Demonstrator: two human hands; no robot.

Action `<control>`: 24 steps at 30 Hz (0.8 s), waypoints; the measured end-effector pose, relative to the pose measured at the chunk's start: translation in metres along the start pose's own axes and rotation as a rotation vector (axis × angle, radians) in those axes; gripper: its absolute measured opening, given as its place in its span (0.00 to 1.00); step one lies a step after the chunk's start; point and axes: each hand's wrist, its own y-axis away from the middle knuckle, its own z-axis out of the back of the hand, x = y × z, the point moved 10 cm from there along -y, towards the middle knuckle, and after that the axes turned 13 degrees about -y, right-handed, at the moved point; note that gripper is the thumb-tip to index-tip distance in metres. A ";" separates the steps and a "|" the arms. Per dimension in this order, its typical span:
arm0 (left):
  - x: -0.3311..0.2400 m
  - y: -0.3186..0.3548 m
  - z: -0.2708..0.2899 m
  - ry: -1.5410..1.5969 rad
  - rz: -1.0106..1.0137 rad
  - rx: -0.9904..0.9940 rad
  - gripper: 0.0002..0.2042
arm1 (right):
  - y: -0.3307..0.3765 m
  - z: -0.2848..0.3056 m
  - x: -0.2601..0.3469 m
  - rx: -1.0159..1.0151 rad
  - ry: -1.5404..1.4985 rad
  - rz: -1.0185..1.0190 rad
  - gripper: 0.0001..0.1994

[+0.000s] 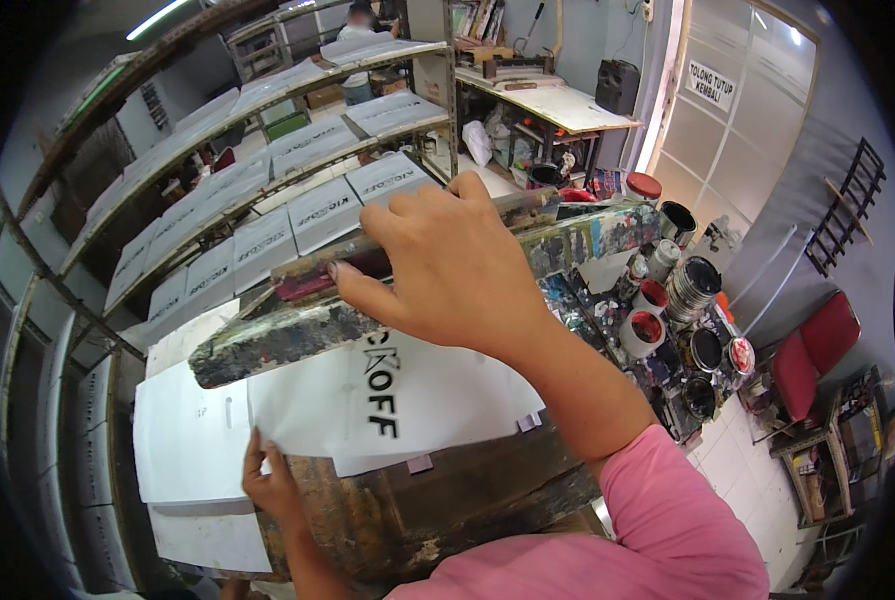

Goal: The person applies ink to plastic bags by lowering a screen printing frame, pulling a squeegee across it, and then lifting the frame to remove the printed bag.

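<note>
My right hand is closed round a pink-stained wooden bar that looks like a squeegee handle. Right in front of it, a paint-crusted screen frame is tilted up over the worktable; whether my fingers also grip the frame is hidden. Below lies a white sheet with bold black lettering, partly covered by the frame. My left hand pinches the near left edge of this sheet between thumb and fingers. Beside it, to the left, lies a stack of white sheets with a small handle slot showing.
Racks of printed white sheets fill the far left. Paint cans crowd the right end of the worktable. Beyond stand a white-topped table, a red chair and a door. Another person is behind the racks.
</note>
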 end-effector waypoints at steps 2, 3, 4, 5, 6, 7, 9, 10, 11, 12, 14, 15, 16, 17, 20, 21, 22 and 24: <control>0.031 -0.023 0.036 -0.001 -0.043 -0.032 0.19 | 0.005 -0.006 -0.001 0.063 0.035 -0.035 0.25; 0.045 -0.035 0.056 -0.064 -0.088 -0.074 0.19 | 0.009 -0.010 -0.001 0.096 0.044 -0.052 0.25; 0.063 -0.050 0.075 -0.117 -0.095 -0.088 0.20 | 0.012 -0.008 0.001 0.081 0.046 -0.044 0.25; 0.084 -0.065 0.092 -0.127 -0.097 -0.084 0.20 | 0.015 -0.008 0.003 0.078 0.045 -0.039 0.26; 0.103 -0.081 0.109 -0.160 -0.120 -0.085 0.20 | 0.018 -0.008 0.005 0.072 0.040 -0.031 0.26; 0.125 -0.098 0.125 -0.160 -0.132 -0.083 0.20 | 0.021 -0.008 0.006 0.066 0.043 -0.031 0.26; 0.175 -0.133 0.154 -0.240 -0.093 -0.072 0.21 | 0.026 -0.006 0.008 0.034 0.044 -0.021 0.26; 0.198 -0.151 0.168 -0.281 -0.080 -0.070 0.21 | 0.029 -0.008 0.008 0.050 0.056 -0.023 0.26; 0.214 -0.170 0.183 -0.347 -0.075 -0.084 0.22 | 0.030 -0.008 0.009 0.052 0.064 -0.024 0.26; 0.219 -0.185 0.192 -0.416 -0.139 -0.072 0.23 | 0.031 -0.008 0.009 0.053 0.071 -0.023 0.26; 0.206 -0.210 0.203 -0.754 -0.191 -0.120 0.25 | 0.031 -0.010 0.008 0.078 0.087 -0.038 0.26; 0.185 -0.208 0.203 -0.832 -0.227 -0.210 0.26 | 0.031 -0.013 0.008 0.107 0.090 -0.051 0.26; 0.162 -0.203 0.201 -0.939 -0.172 -0.280 0.27 | 0.030 -0.011 0.009 0.096 0.095 -0.049 0.27; 0.135 -0.189 0.187 -1.079 -0.075 -0.332 0.28 | 0.030 -0.011 0.010 0.102 0.097 -0.053 0.27; 0.047 -0.088 0.048 -0.119 -0.073 0.401 0.26 | 0.047 -0.014 0.015 0.119 0.080 -0.090 0.30; 0.001 -0.022 0.005 0.203 -0.188 0.644 0.32 | 0.057 -0.017 0.015 0.124 0.070 -0.105 0.31; -0.037 0.038 -0.022 0.454 -0.246 0.821 0.41 | 0.073 -0.026 0.017 0.173 0.113 -0.102 0.32; -0.064 0.102 -0.050 1.011 0.020 0.815 0.54 | 0.120 -0.046 0.025 0.287 0.200 -0.073 0.34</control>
